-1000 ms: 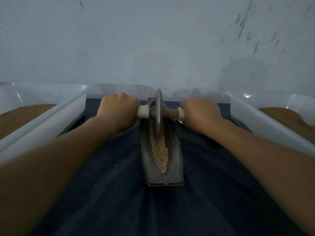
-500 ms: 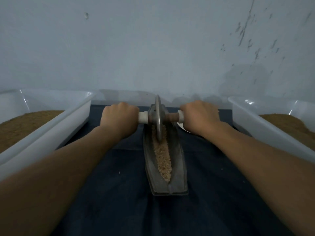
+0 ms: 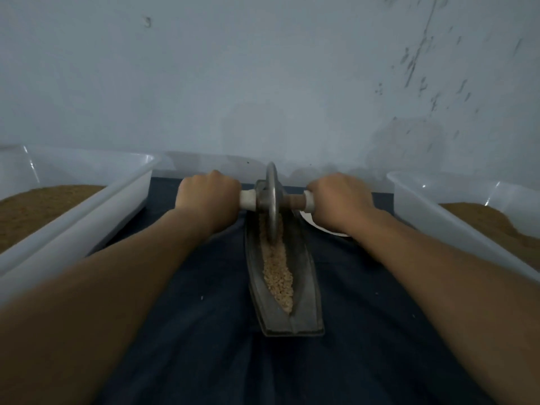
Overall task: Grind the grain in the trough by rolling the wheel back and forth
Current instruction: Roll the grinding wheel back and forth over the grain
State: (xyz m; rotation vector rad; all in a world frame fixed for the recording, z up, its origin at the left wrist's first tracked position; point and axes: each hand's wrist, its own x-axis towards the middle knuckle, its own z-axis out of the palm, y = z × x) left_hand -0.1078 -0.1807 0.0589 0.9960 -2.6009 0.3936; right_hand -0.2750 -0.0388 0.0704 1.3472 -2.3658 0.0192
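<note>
Grain (image 3: 277, 273) lies in a long strip down the groove of the trough (image 3: 305, 287), which sits lengthwise on a dark cloth (image 3: 204, 331). The wheel (image 3: 271, 200) stands upright on edge at the trough's far end, its rim down in the grain. The left hand (image 3: 209, 197) is curled tight round the axle's (image 3: 292, 201) left grip, and the right hand (image 3: 340, 201) is curled round its right grip. A left bin (image 3: 87, 211) and a right bin (image 3: 432, 217) flank the cloth, each holding brown meal. A white dish (image 3: 314, 225) peeks out under the right wrist, just beside the trough.
</note>
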